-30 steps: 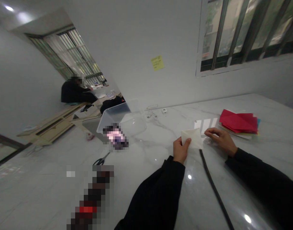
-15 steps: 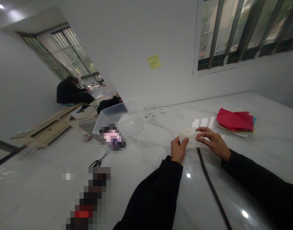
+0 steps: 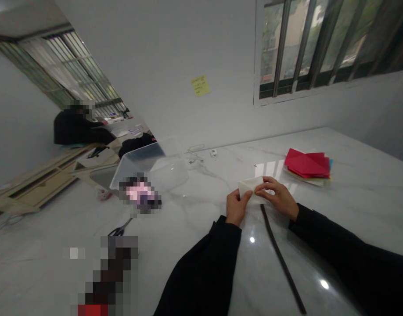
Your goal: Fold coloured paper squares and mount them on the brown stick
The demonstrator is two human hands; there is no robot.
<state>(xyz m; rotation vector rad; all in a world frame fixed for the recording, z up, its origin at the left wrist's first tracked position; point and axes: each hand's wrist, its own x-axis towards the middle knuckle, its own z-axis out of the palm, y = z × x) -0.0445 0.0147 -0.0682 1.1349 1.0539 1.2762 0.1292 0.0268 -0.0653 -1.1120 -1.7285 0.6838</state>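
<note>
A small piece of folded white paper (image 3: 250,186) is held between my two hands above the marble-patterned table. My left hand (image 3: 236,207) grips its left side, with the thumb lying across the near face. On the other side my right hand (image 3: 278,197) pinches the paper with thumb and fingertips. Just below the paper starts a long, thin dark strip (image 3: 280,254), which runs over the table towards me; neither hand touches it. The lower part of the paper is partly hidden by my fingers.
Red paper sheets (image 3: 307,163) lie stacked over other colours at the right. A clear plastic bin (image 3: 135,164) stands left, with scissors (image 3: 119,229) nearer me. A small white cube (image 3: 214,152) and a thin cable (image 3: 196,158) lie by the wall. Another person (image 3: 76,125) sits far left.
The view has turned a little to the right, so everything sits further left. My right fingertips have closed in on the paper; the left hand keeps its hold.
</note>
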